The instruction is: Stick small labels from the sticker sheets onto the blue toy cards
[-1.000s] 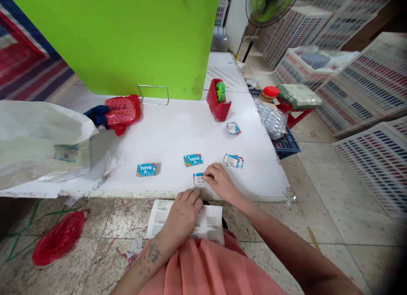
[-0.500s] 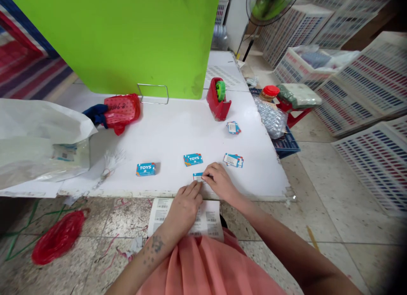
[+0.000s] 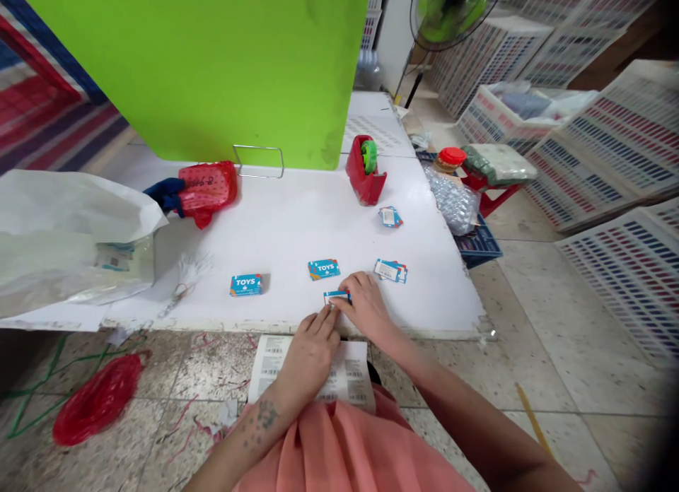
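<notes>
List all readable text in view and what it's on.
"TOYS": left card stack; smaller print unreadable.
"TOYS": middle cards; smaller print unreadable.
Red bag: handwriting, too unclear to quote.
Too small or blurred: label sheet, right-hand card pile, far card pile, packet, white crate.

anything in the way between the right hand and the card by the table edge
Nothing visible: the right hand has its fingers at the card. The left hand reaches its near side, beside those fingers rather than blocking them.
</notes>
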{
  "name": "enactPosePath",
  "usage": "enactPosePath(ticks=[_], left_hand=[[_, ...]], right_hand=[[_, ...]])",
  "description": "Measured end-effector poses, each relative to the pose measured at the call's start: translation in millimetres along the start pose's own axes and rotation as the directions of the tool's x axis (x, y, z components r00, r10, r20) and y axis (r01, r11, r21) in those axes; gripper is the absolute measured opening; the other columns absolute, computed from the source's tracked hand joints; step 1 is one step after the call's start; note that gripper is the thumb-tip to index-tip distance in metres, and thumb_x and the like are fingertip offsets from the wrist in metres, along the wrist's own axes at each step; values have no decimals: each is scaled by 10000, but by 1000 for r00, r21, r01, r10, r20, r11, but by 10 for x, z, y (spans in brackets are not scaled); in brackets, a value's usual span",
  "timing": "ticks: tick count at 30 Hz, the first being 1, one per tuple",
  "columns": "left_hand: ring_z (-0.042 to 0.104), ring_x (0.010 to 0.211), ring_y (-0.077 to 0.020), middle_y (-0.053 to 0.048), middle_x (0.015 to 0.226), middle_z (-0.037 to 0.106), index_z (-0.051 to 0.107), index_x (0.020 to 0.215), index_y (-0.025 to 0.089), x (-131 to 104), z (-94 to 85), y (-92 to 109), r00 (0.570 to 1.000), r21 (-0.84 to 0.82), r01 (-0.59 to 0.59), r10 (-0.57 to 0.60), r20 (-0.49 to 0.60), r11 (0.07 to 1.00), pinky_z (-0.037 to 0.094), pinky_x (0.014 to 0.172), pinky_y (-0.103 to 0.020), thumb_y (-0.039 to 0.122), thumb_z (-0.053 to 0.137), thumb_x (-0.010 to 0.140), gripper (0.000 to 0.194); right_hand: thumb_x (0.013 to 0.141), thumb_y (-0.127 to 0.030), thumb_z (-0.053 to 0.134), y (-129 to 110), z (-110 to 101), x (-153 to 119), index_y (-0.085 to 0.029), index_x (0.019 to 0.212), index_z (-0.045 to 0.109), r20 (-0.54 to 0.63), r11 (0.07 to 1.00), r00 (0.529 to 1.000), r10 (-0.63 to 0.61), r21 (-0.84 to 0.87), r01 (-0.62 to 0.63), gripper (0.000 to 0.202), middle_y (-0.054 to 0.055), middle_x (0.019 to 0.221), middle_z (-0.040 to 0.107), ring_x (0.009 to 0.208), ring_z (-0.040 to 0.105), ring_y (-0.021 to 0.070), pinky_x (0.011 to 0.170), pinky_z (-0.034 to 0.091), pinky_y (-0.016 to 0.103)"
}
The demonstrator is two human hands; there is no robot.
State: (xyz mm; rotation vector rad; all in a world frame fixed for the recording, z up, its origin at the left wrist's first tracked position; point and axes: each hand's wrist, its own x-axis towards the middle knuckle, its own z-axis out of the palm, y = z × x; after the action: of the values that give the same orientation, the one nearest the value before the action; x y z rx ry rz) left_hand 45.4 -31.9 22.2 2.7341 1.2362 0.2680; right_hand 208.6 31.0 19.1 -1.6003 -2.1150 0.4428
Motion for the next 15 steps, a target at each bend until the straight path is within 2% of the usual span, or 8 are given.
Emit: enactPosePath(ticks=[5,8,10,13,15], left_hand=[[361,1312,-268,-167,1364,454,599,895,123,-23,56,19,1000,18,-3,3,-9,1000,345,1024,-430,162,486,878,120],[351,1315,-271,-165,1375,438,596,888,121,-29,76,9,1000,19,-6,7,-7,1000,331,1030,-430,156,487,876,116],[331,1323,-267,-149,1381,431,590,891,127,-34,56,-7,1000,1,-19,19,-13,1000,328,1026,-427,160,488,880,108],[382,1266,-248,-114,1311,491,581,923,150,-39,-46,-35,1000,-54,-11,10,-13,999,355,984,-416,162,471,893,115],[502,1078,-222,-80,1102,591,578,910,173,-39,-142,-52,999,-97,46,-43,34,994,400,893,-390,166,455,901,123]], right_hand=[[764,-263,656,-10,6,17,-192,821,538,55,999,997,45,24,-47,149,60,844,588,828,515,226,749,405,360],[772,-204,636,-23,17,3,-194,919,546,97,983,991,89,151,-103,173,37,880,634,813,565,192,720,420,311],[791,-189,610,9,-5,6,-206,909,574,112,966,989,95,229,-118,125,22,872,661,784,593,173,702,426,289],[811,-198,574,205,-132,48,-214,814,615,52,962,992,113,245,-123,44,9,795,674,739,606,171,681,427,286],[806,-199,565,415,-272,88,-213,814,630,-32,964,984,175,207,-165,67,16,792,675,737,605,181,679,432,299]])
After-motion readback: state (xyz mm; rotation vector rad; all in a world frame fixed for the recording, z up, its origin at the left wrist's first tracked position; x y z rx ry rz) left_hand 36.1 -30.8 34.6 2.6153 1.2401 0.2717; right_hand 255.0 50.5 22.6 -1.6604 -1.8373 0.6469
